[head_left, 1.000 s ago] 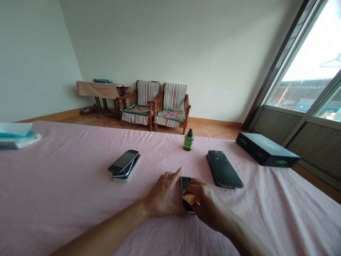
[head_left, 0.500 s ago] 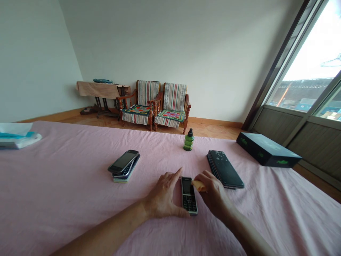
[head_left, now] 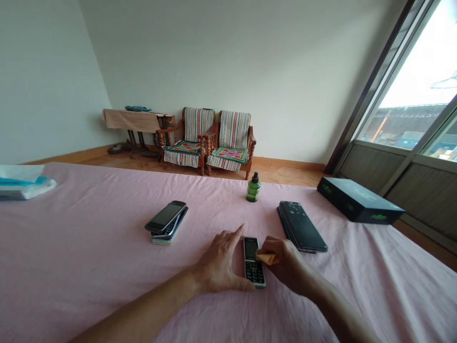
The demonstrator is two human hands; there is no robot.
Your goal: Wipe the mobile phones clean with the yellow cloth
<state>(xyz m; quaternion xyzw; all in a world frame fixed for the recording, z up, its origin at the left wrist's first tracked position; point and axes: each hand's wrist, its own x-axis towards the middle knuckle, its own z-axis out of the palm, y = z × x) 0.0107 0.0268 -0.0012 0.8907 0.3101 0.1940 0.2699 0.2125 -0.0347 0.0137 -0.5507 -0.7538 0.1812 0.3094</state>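
A black-and-silver keypad phone (head_left: 254, 271) lies face up on the pink sheet in front of me. My left hand (head_left: 219, 262) braces it from the left, thumb at its bottom edge and index finger by its top corner, the fingers spread wide around it. In my closed right hand (head_left: 283, 257) is a small folded yellow cloth (head_left: 267, 258), pinched between the fingers. The cloth touches the phone's right side, around the lower screen and upper keys. What the cloth covers there is hidden.
Left of my hands is a stack of phones (head_left: 166, 216); to the right, a stack of larger black phones (head_left: 303, 226). A green bottle (head_left: 253, 189) stands upright farther back. A black box (head_left: 359, 200) sits far right, a white-and-blue packet (head_left: 26, 187) far left.
My right hand has slid the cloth slightly down along the phone, toward me. My left hand and the phone stay where they were.
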